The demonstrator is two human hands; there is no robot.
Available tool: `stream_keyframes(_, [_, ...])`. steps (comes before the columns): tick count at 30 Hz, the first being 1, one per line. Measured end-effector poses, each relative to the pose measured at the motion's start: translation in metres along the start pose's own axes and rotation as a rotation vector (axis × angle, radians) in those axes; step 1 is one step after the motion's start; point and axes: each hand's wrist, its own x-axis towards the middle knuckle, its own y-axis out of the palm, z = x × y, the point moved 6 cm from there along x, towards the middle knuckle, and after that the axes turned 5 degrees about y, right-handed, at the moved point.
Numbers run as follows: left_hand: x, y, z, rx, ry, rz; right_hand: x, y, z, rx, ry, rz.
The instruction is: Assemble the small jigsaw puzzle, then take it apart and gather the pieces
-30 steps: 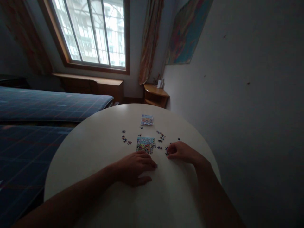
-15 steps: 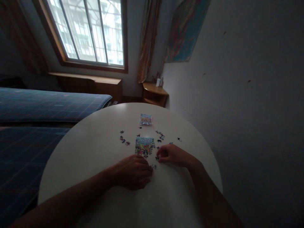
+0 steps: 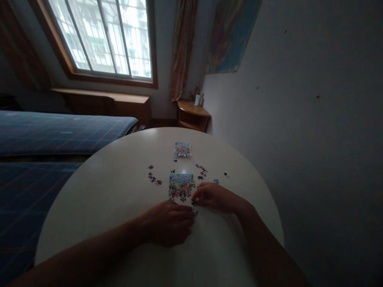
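Note:
A partly built colourful jigsaw puzzle (image 3: 181,185) lies in the middle of a round white table (image 3: 119,207). My right hand (image 3: 214,197) is pinched on a small puzzle piece at the puzzle's lower right corner. My left hand (image 3: 167,227) rests palm down on the table just below the puzzle, fingers curled and close together, its fingertips next to the right hand's. Loose puzzle pieces (image 3: 154,178) are scattered to the left, with more loose pieces (image 3: 202,171) to the right of the puzzle.
A small picture card (image 3: 182,149) lies further back on the table. A bed with a blue checked cover (image 3: 60,131) stands to the left. A wooden corner shelf (image 3: 193,113) sits under the window, and a wall runs close along the right.
My right hand moved left from the loose pieces on the right to the puzzle's lower right corner, carrying a piece. My left hand slid slightly nearer me. The camera tilted a little.

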Motion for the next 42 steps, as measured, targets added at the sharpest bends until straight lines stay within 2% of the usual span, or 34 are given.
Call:
stream_keyframes(7, [0.001,0.006,-0.003,0.022,-0.131,0.002,-0.003,0.001,-0.001,-0.004,-0.004,0.013])
stream_keyframes(15, [0.008,0.014,-0.021,0.066,-0.267,0.017,-0.004,0.001,0.002,-0.009,-0.004,0.026])
stream_keyframes(26, [0.007,0.019,-0.032,0.140,-0.269,-0.068,-0.003,0.002,0.002,-0.013,0.000,0.034])
stream_keyframes(33, [0.007,0.022,-0.032,0.129,-0.287,-0.045,-0.003,0.004,0.005,0.014,-0.033,0.045])
stream_keyframes(37, [0.007,0.022,-0.034,0.140,-0.282,-0.077,-0.005,0.006,0.010,0.043,-0.070,0.074])
stream_keyframes(42, [0.005,0.025,-0.034,0.129,-0.298,-0.078,-0.010,0.003,0.011,-0.002,0.049,0.026])
